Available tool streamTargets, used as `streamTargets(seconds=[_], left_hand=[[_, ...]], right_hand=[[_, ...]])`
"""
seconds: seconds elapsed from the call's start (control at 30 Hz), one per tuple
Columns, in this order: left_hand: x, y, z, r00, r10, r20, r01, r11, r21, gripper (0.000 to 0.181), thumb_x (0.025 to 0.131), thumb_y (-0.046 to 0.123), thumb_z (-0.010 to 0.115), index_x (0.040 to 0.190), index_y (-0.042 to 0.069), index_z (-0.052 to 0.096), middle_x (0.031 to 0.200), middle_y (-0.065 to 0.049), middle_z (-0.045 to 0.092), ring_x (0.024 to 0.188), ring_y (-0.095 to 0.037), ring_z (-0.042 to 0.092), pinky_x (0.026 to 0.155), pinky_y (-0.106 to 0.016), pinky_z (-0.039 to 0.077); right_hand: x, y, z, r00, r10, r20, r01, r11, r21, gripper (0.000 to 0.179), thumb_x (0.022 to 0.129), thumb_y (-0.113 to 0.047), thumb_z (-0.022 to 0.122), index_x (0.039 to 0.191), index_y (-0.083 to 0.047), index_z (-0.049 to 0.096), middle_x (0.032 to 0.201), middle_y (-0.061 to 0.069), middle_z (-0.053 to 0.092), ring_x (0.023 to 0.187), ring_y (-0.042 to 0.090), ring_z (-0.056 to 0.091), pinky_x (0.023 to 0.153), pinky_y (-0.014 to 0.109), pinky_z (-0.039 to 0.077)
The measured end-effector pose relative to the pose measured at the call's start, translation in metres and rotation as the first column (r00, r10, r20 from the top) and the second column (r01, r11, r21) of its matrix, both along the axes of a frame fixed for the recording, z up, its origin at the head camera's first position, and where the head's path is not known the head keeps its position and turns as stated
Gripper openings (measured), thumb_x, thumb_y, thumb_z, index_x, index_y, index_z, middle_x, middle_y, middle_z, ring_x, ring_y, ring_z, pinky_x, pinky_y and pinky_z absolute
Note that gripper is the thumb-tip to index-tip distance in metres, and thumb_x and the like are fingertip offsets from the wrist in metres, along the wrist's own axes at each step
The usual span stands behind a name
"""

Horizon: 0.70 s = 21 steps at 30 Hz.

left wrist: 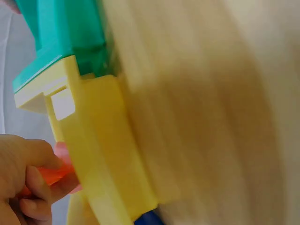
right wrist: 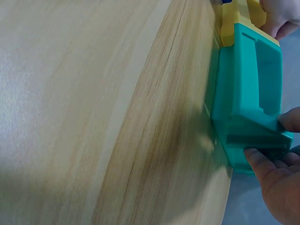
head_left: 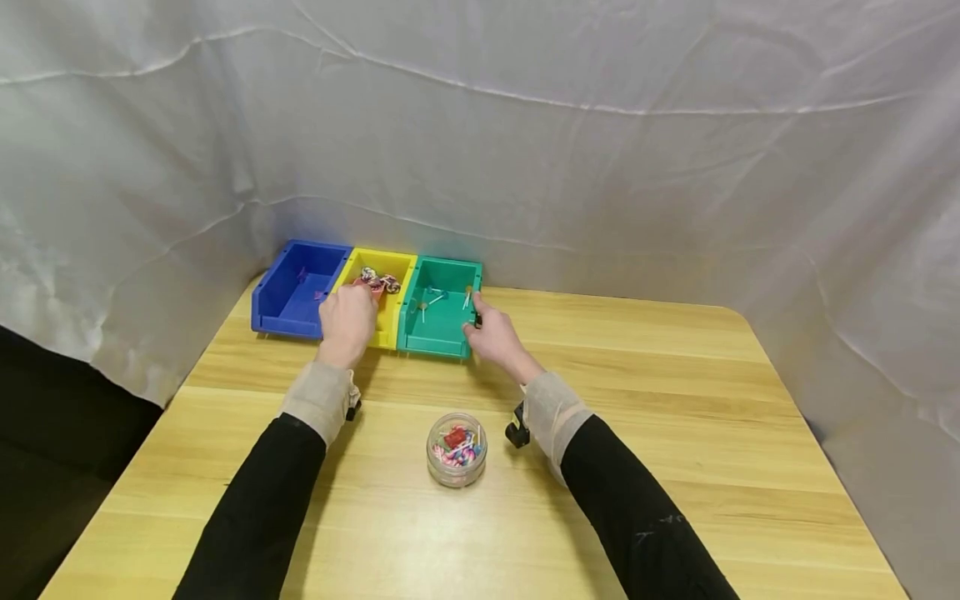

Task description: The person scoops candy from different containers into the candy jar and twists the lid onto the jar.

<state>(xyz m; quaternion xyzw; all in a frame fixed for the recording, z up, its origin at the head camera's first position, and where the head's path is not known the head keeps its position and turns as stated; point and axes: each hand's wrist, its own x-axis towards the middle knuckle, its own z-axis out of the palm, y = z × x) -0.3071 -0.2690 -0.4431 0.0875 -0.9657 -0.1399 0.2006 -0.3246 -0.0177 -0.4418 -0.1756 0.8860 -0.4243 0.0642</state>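
Observation:
My left hand [head_left: 348, 323] reaches over the front of the yellow bin [head_left: 386, 327], its fingers pinching a flat red piece [left wrist: 55, 174] whose kind I cannot tell. Just beyond the fingers lie striped swirl candies [head_left: 381, 280]. At the right, my right hand [head_left: 497, 335] grips the side wall of the green bin [head_left: 438, 343], thumb on the rim and fingers against the outside. Small lollipops [head_left: 437, 297] lie in that bin. Left of the yellow one stands a blue bin [head_left: 288, 327] with a few small purple pieces [head_left: 302, 275] inside.
A round clear jar [head_left: 456, 477] of colourful candies and sticks, with a red piece [head_left: 454, 437] on top, stands between the forearms on the wooden table [head_left: 645, 375]. Grey cloth [head_left: 570, 183] hangs behind the bins and along both sides.

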Motion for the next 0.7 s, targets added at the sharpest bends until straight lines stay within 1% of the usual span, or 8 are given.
streamTargets(seconds=[0.13,0.2,0.23,0.37,0.47,0.57,0.6,0.7], left_hand=[[-0.002,0.0,0.003,0.997,0.005,0.076,-0.005,1.0,0.002,0.034,0.102,0.022,0.063,0.081,-0.002,0.072,0.086,-0.029,0.072,0.077,-0.046,0.07,0.066,-0.057,0.057],[-0.002,-0.001,0.003,0.994,0.014,0.11,-0.015,1.0,0.001,0.032,0.102,0.019,0.06,0.083,-0.003,0.073,0.089,-0.03,0.072,0.08,-0.046,0.07,0.069,-0.057,0.057],[-0.002,-0.001,0.002,0.993,0.019,0.114,-0.019,1.0,-0.003,0.031,0.102,0.017,0.06,0.084,-0.003,0.074,0.089,-0.03,0.072,0.081,-0.047,0.07,0.07,-0.057,0.057],[-0.002,0.0,-0.001,0.996,0.02,0.086,-0.019,1.0,-0.013,0.026,0.099,0.009,0.056,0.085,-0.005,0.074,0.089,-0.031,0.072,0.079,-0.048,0.07,0.068,-0.058,0.057],[-0.002,-0.002,-0.008,0.999,0.01,0.046,-0.009,1.0,-0.004,0.025,0.099,0.007,0.055,0.086,-0.004,0.074,0.088,-0.03,0.072,0.078,-0.049,0.07,0.066,-0.059,0.056],[-0.003,-0.007,-0.014,1.0,0.004,0.025,-0.005,1.0,0.011,0.024,0.1,0.007,0.055,0.089,-0.004,0.073,0.09,-0.03,0.072,0.08,-0.05,0.069,0.067,-0.061,0.055],[-0.003,-0.009,-0.015,1.0,0.006,0.02,-0.006,1.0,0.014,0.024,0.1,0.007,0.054,0.09,-0.004,0.072,0.09,-0.03,0.072,0.08,-0.051,0.069,0.067,-0.062,0.055],[-0.004,-0.011,-0.014,1.0,0.005,0.019,-0.006,1.0,0.021,0.024,0.101,0.005,0.05,0.091,-0.007,0.068,0.091,-0.032,0.071,0.081,-0.052,0.069,0.067,-0.063,0.055]], right_hand=[[0.001,0.0,0.001,1.0,-0.002,-0.001,0.002,1.0,0.008,0.069,0.104,-0.007,0.058,0.162,0.0,0.022,0.164,0.02,0.033,0.114,0.03,0.064,0.061,0.024,0.043],[0.002,0.0,0.001,1.0,-0.002,0.001,0.002,1.0,0.011,0.069,0.104,-0.007,0.058,0.162,0.0,0.022,0.164,0.02,0.033,0.12,0.029,0.062,0.064,0.025,0.045],[0.002,-0.001,0.001,1.0,-0.001,0.002,0.001,1.0,0.01,0.069,0.104,-0.007,0.058,0.162,0.0,0.022,0.164,0.021,0.033,0.12,0.029,0.062,0.064,0.025,0.045],[0.002,-0.002,0.0,1.0,0.001,0.003,-0.001,1.0,0.0,0.069,0.104,-0.007,0.058,0.162,0.0,0.022,0.163,0.021,0.034,0.121,0.029,0.063,0.07,0.029,0.049],[0.004,-0.003,0.0,1.0,0.01,0.007,-0.009,1.0,-0.007,0.069,0.104,-0.007,0.058,0.162,0.0,0.022,0.163,0.021,0.035,0.13,0.032,0.059,0.087,0.033,0.055],[0.006,-0.004,0.001,1.0,0.019,0.018,-0.019,1.0,-0.01,0.069,0.104,-0.006,0.058,0.162,-0.001,0.021,0.163,0.022,0.036,0.138,0.033,0.053,0.099,0.037,0.053],[0.007,-0.003,0.001,1.0,0.021,0.02,-0.021,1.0,-0.009,0.069,0.104,-0.007,0.058,0.162,-0.001,0.021,0.163,0.022,0.036,0.139,0.033,0.052,0.098,0.037,0.053],[0.007,-0.002,0.001,1.0,0.021,0.021,-0.021,1.0,-0.008,0.069,0.104,-0.007,0.057,0.163,-0.002,0.021,0.163,0.021,0.034,0.137,0.031,0.054,0.087,0.033,0.054]])
